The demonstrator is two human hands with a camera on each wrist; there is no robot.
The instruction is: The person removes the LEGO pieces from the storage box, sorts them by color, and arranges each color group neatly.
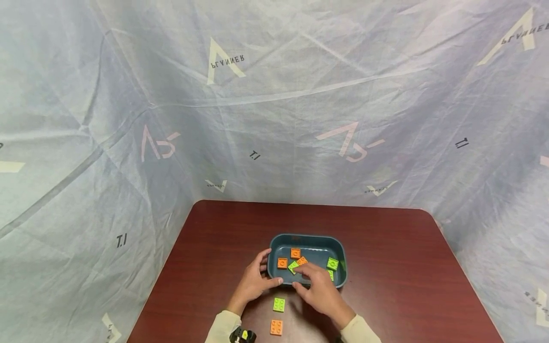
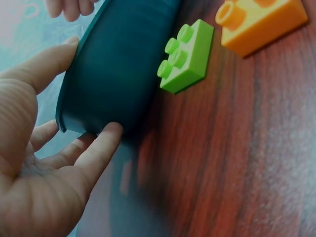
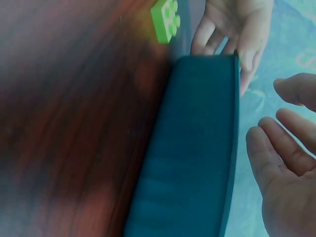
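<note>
A dark teal tray (image 1: 309, 235) with rounded corners holds several orange and lime-green toy building bricks. My left hand (image 1: 254, 281) grips the tray's left end, its thumb on the near rim and its fingers along the outer side. Over the tray's near side is my right hand (image 1: 319, 289), its thumb and fingers apart with nothing between them in the right wrist view. Its fingertips overlap a green brick (image 1: 293, 267) beside an orange brick (image 1: 302, 260). The right hand partly hides another green brick (image 1: 330, 275) at the tray's right.
On the brown table (image 1: 399, 267), a lime-green brick (image 1: 279, 305) and an orange brick (image 1: 276, 327) lie studs up in front of the tray, one nearer me than the other. A pale printed cloth (image 1: 300, 143) hangs behind the table and along its sides.
</note>
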